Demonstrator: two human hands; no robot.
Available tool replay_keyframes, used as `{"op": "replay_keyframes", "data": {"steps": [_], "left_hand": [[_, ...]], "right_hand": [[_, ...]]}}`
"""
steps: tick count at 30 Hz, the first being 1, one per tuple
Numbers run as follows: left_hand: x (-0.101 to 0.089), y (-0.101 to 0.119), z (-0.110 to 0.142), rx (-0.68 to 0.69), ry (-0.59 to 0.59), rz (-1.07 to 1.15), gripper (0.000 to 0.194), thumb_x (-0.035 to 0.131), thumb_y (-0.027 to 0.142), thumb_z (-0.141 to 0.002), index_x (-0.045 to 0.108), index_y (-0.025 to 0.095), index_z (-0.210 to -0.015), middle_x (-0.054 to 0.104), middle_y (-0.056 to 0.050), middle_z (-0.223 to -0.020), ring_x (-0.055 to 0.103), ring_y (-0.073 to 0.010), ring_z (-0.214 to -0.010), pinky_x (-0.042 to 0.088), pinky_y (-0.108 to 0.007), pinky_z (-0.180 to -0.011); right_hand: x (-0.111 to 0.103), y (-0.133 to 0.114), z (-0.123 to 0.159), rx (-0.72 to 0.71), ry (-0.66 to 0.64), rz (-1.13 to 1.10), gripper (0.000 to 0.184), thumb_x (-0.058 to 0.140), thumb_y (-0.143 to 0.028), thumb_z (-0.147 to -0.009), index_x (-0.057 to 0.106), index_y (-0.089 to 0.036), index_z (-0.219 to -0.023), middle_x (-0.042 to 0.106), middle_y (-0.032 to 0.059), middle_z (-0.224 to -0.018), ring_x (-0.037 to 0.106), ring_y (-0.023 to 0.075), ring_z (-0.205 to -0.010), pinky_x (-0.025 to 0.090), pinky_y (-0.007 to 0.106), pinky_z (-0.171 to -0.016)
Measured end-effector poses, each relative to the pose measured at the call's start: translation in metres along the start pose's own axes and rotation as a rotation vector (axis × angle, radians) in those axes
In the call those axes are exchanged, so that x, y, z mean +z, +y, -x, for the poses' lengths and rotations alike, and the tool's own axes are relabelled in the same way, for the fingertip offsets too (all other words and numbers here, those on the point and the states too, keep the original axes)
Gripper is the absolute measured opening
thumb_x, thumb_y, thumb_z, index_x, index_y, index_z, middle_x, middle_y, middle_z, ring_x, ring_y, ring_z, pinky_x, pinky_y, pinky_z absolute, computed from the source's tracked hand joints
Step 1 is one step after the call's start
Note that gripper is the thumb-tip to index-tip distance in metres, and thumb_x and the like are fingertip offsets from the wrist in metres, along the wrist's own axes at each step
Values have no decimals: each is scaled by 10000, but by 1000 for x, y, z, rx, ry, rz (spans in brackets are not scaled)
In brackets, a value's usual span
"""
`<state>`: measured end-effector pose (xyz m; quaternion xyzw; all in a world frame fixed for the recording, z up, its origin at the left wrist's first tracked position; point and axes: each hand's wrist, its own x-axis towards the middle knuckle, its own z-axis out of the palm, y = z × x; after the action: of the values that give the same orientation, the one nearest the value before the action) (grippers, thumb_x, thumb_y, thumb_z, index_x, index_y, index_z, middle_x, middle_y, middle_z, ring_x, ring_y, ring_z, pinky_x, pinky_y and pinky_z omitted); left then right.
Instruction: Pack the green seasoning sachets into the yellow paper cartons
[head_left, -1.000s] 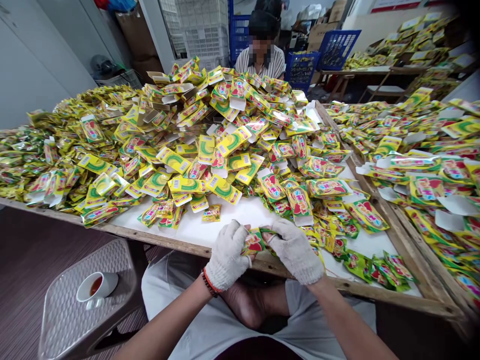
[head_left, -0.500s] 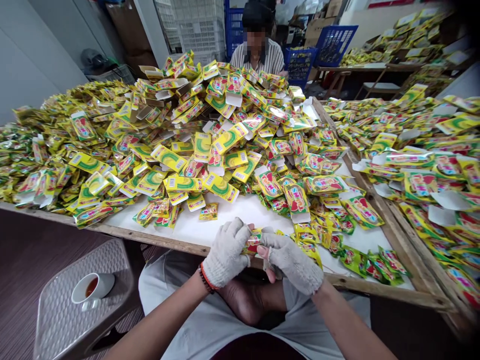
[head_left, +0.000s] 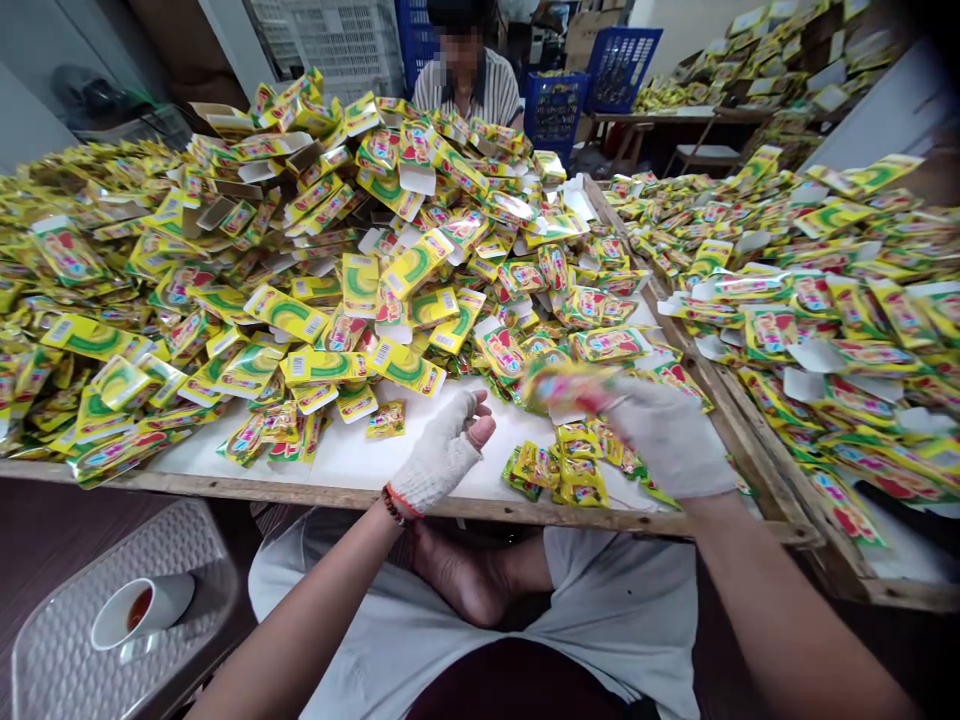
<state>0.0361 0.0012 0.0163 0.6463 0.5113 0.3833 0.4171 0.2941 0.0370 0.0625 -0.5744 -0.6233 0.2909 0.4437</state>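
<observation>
Both my hands wear white knit gloves with cut fingertips. My left hand [head_left: 444,452] hovers over the white table top [head_left: 420,455] near the front edge, its fingers curled loosely with nothing in them. My right hand [head_left: 660,430] is out to the right, blurred by motion, with a blurred yellow-green-red packet [head_left: 566,382] at its fingertips. Just below it lies a small heap of sachets [head_left: 559,470]. A large pile of yellow and green packets and cartons [head_left: 315,250] fills the table behind.
A wooden rim [head_left: 300,487] edges the table. A second table on the right [head_left: 825,290] is heaped with the same packets. A person in a striped shirt [head_left: 469,85] sits at the far side. At lower left a cup of tea [head_left: 139,612] sits on a plastic stool.
My hands have come apart: the right swung out to the right with the packet, and the left let go and stayed near the front edge. The view shifted to the right.
</observation>
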Motion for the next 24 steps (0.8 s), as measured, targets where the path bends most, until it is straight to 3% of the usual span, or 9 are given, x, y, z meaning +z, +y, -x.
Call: {"op": "replay_keyframes", "data": {"steps": [3, 5, 7, 9, 11, 13, 15, 18, 24], "left_hand": [[17, -2, -2, 13, -33, -354, 293, 500, 450, -869, 569, 179, -957, 601, -62, -962, 577, -165, -792, 462, -298, -721], [32, -2, -1, 8, -48, -629, 278, 561, 462, -828, 576, 184, -839, 580, -66, -904, 572, -202, -806, 444, -324, -717], [47, 1, 1, 12, -48, -814, 308, 623, 484, -771, 575, 190, -849, 560, -85, -951, 567, -244, -847, 434, -348, -710], [58, 5, 2, 7, -61, -892, 339, 674, 458, -729, 563, 197, -914, 550, -91, -1008, 565, -262, -875, 431, -352, -707], [62, 7, 3, -27, -98, -897, 322, 678, 388, -734, 538, 205, -959, 559, -75, -1006, 573, -245, -861, 428, -332, -692], [59, 6, 5, -68, -122, -848, 284, 649, 310, -756, 514, 213, -987, 580, -51, -988, 584, -216, -846, 424, -307, -687], [54, 3, 8, -99, -119, -781, 317, 631, 259, -761, 489, 220, -1042, 603, -32, -987, 594, -198, -854, 423, -291, -696], [45, -3, 12, -112, -128, -759, 329, 625, 255, -759, 490, 227, -1057, 621, -27, -975, 601, -205, -864, 421, -294, -695], [39, -7, 14, -58, -146, -765, 63, 546, 207, -797, 530, 224, -855, 586, -22, -944, 581, -179, -816, 409, -281, -674]], "right_hand": [[-56, 9, -20, -44, 268, -195, 289, 412, -318, -864, 680, -211, -876, 657, 91, -1082, 606, 146, -777, 414, 322, -620], [-70, 15, -19, -98, 349, -463, 283, 419, -275, -867, 668, -246, -997, 629, 79, -1165, 621, 142, -843, 427, 335, -681], [-56, 21, -6, -67, 258, -440, 252, 508, -262, -843, 649, -245, -1051, 652, 84, -1088, 628, 146, -773, 450, 339, -686], [-22, 26, 13, -13, 5, -139, 253, 554, -296, -841, 643, -201, -1058, 672, 94, -1002, 628, 178, -767, 475, 351, -719], [16, 29, 33, -169, -272, 187, 280, 582, -272, -811, 650, -174, -1064, 669, 104, -1033, 611, 231, -921, 455, 386, -855], [46, 32, 46, -293, -415, 482, 316, 602, -212, -769, 651, -161, -1077, 660, 116, -1061, 566, 281, -1026, 407, 423, -924], [61, 34, 51, -319, -464, 675, 328, 600, -170, -746, 652, -172, -1070, 665, 111, -1022, 555, 294, -1025, 390, 428, -918], [62, 39, 48, -272, -463, 746, 280, 584, -183, -770, 655, -188, -1040, 678, 89, -933, 583, 267, -942, 404, 387, -861], [38, 41, 40, -121, -296, 442, 138, 581, -311, -807, 648, -191, -806, 671, 52, -829, 594, 202, -789, 434, 296, -737]]}}
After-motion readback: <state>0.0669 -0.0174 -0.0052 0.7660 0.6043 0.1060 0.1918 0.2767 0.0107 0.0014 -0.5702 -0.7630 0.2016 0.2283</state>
